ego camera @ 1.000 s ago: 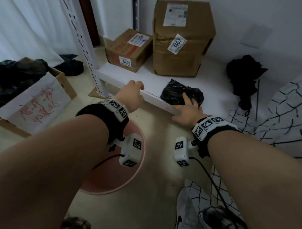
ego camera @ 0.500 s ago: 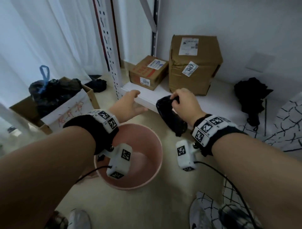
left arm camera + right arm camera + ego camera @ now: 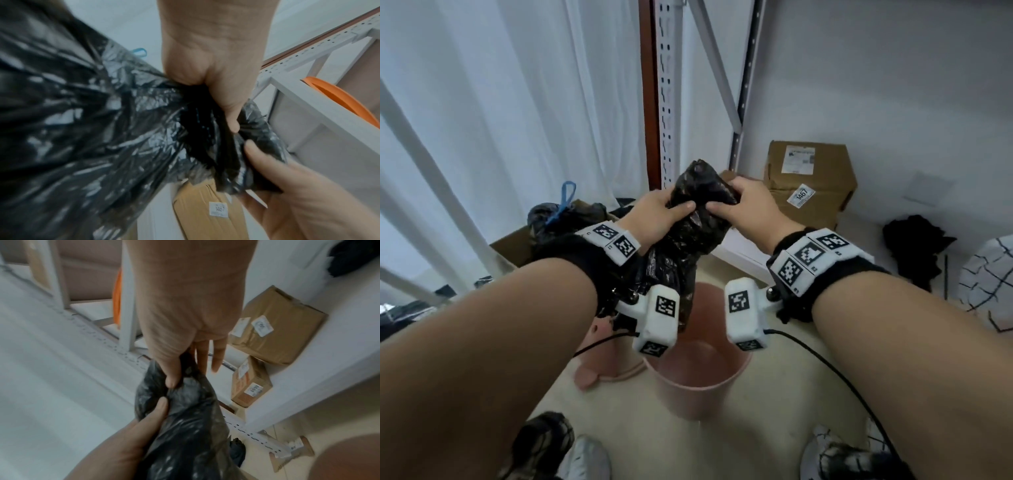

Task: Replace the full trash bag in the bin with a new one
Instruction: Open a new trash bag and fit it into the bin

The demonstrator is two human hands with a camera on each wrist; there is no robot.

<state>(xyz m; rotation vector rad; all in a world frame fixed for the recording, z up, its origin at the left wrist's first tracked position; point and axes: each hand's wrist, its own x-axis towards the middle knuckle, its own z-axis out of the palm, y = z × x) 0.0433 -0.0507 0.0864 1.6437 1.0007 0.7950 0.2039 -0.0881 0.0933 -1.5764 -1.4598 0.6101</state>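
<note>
A crumpled new black trash bag (image 3: pixel 690 222) hangs in the air above the pink bin (image 3: pixel 698 370), which stands bare on the floor. My left hand (image 3: pixel 657 216) grips the bag's top from the left, thumb pressed on the plastic. My right hand (image 3: pixel 743 205) pinches the same top from the right. In the left wrist view the bag (image 3: pixel 92 129) bunches under my left hand (image 3: pixel 216 91). In the right wrist view my right hand's thumb (image 3: pixel 172 378) pinches the bag (image 3: pixel 185 426). The tied full black bag (image 3: pixel 558 216) with a blue drawstring sits in a cardboard box at left.
A low white shelf (image 3: pixel 743 246) carries brown parcels (image 3: pixel 808 181) behind the bin. A pink lid (image 3: pixel 602 359) lies left of the bin. A black cloth heap (image 3: pixel 914 246) lies at right. White curtains (image 3: pixel 500 137) hang at left. My shoes (image 3: pixel 582 455) are at the bottom.
My right hand lifted the black bag off the shelf and raised it over the bin. My left hand left the shelf edge and took hold of the bag's top.
</note>
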